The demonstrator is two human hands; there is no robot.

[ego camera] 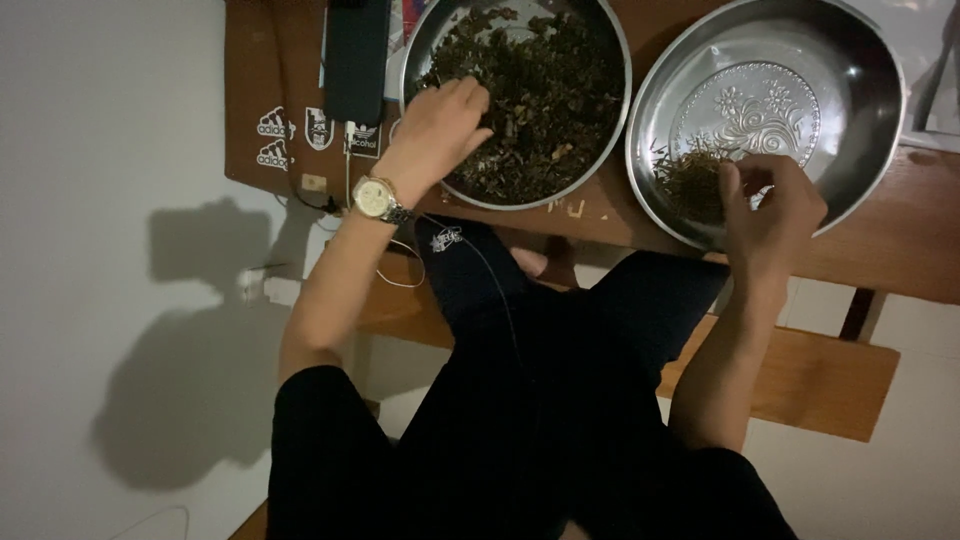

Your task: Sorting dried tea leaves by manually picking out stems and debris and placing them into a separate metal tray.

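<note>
Along the upper left of the frame a dark rectangular phone (356, 55) lies on the brown wooden table (900, 240), beside a round steel bowl of dark dried leaves (560, 90). Left hand (440, 120), gold wristwatch (378, 198) on, digs loosely curled into them. Further right, right hand (765, 205) pinches a few strands over the embossed steel basin (860, 70), whose small leaf pile (690, 180) sits just beside it.

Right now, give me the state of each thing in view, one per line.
Left bowl: heaped with dark dried leaves.
Right bowl: mostly bare, with a small pile of leaves at its near side.
Left hand: fingers down in the leaf heap.
Right hand: over the near rim, fingers pinched together.
Wristwatch: on the left wrist.
Phone: lying flat, cable plugged in.
</note>
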